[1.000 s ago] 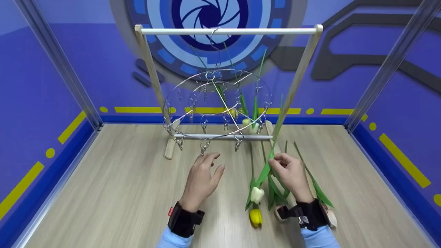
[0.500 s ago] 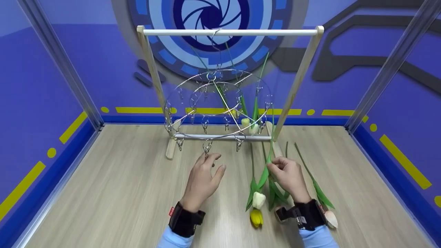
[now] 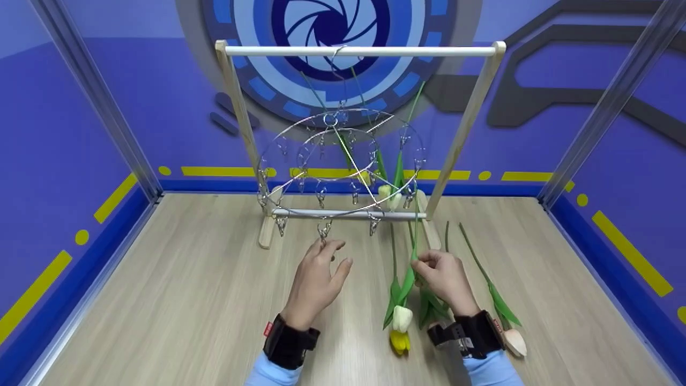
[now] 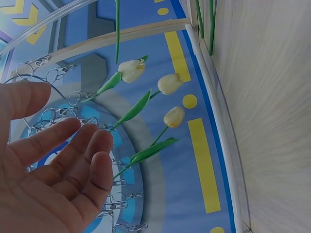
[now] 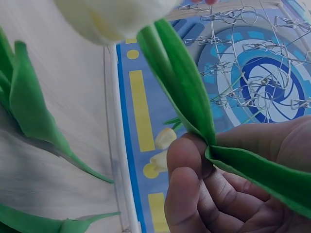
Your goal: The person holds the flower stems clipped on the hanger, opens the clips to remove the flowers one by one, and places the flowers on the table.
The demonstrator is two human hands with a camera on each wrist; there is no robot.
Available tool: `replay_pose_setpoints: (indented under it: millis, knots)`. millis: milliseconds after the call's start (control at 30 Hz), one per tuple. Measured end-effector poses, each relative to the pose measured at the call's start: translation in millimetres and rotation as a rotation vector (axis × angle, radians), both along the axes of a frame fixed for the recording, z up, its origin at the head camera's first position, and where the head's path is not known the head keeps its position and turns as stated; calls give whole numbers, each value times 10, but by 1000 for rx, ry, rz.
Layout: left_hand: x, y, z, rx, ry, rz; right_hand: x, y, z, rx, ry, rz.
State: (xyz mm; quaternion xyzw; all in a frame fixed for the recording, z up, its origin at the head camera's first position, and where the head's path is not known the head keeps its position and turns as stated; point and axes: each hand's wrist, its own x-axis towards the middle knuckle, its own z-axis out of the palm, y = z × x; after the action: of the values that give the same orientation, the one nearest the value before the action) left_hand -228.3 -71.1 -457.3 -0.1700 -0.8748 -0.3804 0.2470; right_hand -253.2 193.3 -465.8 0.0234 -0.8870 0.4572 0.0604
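Note:
My right hand (image 3: pixel 447 279) pinches a white tulip (image 3: pixel 402 319) by its stem where the leaves meet. Its bloom hangs downward and the thin stem rises toward the right rim of a round wire clip hanger (image 3: pixel 351 210). In the right wrist view, the green leaves (image 5: pixel 187 82) spread on both sides of the pinching fingers. My left hand (image 3: pixel 316 281) is raised, palm facing right, fingers loosely bent with nothing held. Its fingertips are just below a metal clip (image 3: pixel 323 230) at the hanger's front; whether they touch it, I cannot tell.
A wooden rack (image 3: pixel 360 51) carries the hanger. Toward its back right, several tulips hang head down, one of them white (image 4: pixel 170 83). A yellow tulip (image 3: pixel 399 342) and a pale pink tulip (image 3: pixel 514 342) lie on the table, with more stems under my right hand.
My right hand has moved slightly left and down with the white tulip, and its stem has swung more upright. The left hand stays nearly in place.

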Motion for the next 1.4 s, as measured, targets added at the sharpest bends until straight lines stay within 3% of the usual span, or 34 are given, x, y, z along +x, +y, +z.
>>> replay_pose_setpoints:
  millis: [567,1400]
  knots:
    - [-29,9,-55,-51,15,5,-27,-57,-102,28,-105,50]
    - [-51,6,-141,-130,-3,35,53,-322,-177,98,-109,171]
